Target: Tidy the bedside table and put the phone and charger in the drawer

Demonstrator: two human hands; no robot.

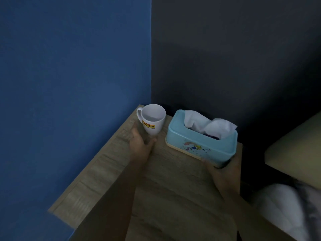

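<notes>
A white mug (152, 119) with a yellow label stands at the far left corner of the wooden bedside table (173, 185). My left hand (139, 142) is just in front of the mug's base, fingers spread and blurred, thumb close to the base. A light blue tissue box (199, 143) with a white tissue sticking out sits at the far right of the table. My right hand (221, 168) grips its near right corner, thumb on the front and fingers round the end. No phone, charger or drawer is in view.
A blue wall (73, 75) runs along the table's left side and a dark wall (234, 58) stands behind it. To the right are a beige bed edge (295, 146) and pale bedding (286, 206).
</notes>
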